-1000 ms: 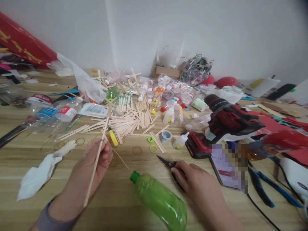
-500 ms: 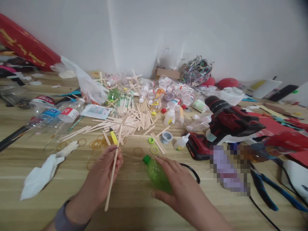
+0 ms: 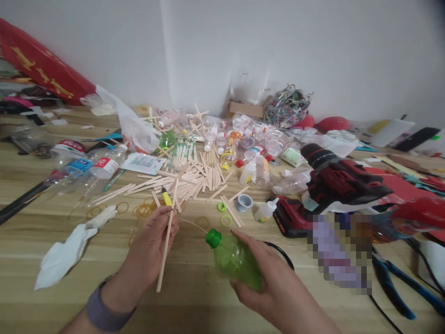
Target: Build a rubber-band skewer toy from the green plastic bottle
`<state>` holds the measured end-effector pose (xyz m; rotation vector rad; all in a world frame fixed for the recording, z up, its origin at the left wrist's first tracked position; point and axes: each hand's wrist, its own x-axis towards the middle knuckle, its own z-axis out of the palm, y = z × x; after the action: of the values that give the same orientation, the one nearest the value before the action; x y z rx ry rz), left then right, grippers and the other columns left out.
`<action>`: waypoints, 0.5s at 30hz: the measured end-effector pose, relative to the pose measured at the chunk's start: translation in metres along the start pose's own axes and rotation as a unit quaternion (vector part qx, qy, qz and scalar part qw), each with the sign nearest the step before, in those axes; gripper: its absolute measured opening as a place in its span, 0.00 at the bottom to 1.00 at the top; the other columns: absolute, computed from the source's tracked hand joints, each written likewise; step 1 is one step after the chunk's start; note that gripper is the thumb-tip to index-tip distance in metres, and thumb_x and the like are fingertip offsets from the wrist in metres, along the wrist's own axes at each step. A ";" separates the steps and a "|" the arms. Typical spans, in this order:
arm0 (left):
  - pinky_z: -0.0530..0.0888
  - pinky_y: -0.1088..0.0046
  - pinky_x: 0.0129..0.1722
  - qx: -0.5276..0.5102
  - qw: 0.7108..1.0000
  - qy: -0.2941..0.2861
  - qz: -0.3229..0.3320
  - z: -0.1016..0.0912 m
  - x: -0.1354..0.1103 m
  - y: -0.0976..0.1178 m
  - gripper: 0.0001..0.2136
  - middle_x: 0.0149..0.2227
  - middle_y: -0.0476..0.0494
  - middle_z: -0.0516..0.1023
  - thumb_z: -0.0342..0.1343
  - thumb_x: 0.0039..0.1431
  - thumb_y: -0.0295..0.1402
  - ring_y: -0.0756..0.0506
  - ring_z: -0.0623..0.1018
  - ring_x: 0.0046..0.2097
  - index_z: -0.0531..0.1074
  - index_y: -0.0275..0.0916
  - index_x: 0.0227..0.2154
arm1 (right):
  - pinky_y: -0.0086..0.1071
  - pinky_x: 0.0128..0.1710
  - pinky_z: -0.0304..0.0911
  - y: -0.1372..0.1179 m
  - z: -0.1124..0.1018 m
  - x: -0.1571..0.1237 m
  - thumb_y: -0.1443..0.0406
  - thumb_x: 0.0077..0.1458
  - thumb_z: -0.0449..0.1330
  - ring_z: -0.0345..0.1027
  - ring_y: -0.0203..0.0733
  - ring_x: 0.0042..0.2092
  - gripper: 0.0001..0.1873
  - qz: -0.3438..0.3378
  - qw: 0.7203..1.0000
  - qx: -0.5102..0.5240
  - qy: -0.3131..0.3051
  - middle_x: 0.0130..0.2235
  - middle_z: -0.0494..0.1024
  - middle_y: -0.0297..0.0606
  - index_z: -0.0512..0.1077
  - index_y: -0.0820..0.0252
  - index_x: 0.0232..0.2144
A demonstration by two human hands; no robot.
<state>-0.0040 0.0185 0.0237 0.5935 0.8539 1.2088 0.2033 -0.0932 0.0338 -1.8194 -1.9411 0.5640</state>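
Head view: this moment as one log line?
left hand: holds thin wooden stick | right hand: holds green plastic bottle | surface: wooden table

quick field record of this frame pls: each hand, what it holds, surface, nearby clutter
left hand: left hand pinches a thin wooden stick, held steeply, upper end toward the clutter
right hand: right hand wraps the body of a green bottle, its green cap pointing at the left hand
surface: wooden table
near left hand: rubber bands, white cloth
behind hands: craft stick pile, tape roll, small glue bottle
right side: red-and-black drill, blue-handled pliers
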 end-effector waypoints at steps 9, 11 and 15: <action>0.64 0.80 0.22 -0.007 0.999 -0.008 0.032 0.004 0.004 -0.003 0.09 0.21 0.55 0.66 0.69 0.40 0.32 0.53 0.65 0.24 0.74 0.40 0.25 | 0.47 0.56 0.63 -0.009 -0.005 -0.015 0.68 0.42 0.58 0.66 0.52 0.59 0.38 0.008 0.998 0.066 -0.014 0.58 0.72 0.46 0.64 0.57 0.59; 0.64 0.80 0.23 -0.003 0.999 -0.015 0.037 0.008 0.001 -0.003 0.09 0.21 0.55 0.67 0.68 0.42 0.32 0.53 0.65 0.24 0.73 0.40 0.25 | 0.47 0.57 0.62 -0.008 -0.003 -0.015 0.68 0.42 0.57 0.65 0.51 0.59 0.38 0.012 0.997 0.075 -0.018 0.59 0.71 0.45 0.63 0.57 0.59; 0.63 0.82 0.23 0.004 0.999 -0.020 0.047 0.018 -0.006 -0.001 0.08 0.20 0.56 0.67 0.66 0.39 0.30 0.55 0.64 0.23 0.71 0.38 0.23 | 0.43 0.57 0.63 -0.011 -0.001 -0.017 0.69 0.43 0.57 0.66 0.48 0.59 0.37 0.021 0.995 0.091 -0.019 0.58 0.72 0.43 0.64 0.55 0.59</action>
<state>0.0110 0.0130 0.0346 0.6683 0.8050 1.2753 0.1960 -0.1108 0.0405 -1.7506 -1.8129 0.7679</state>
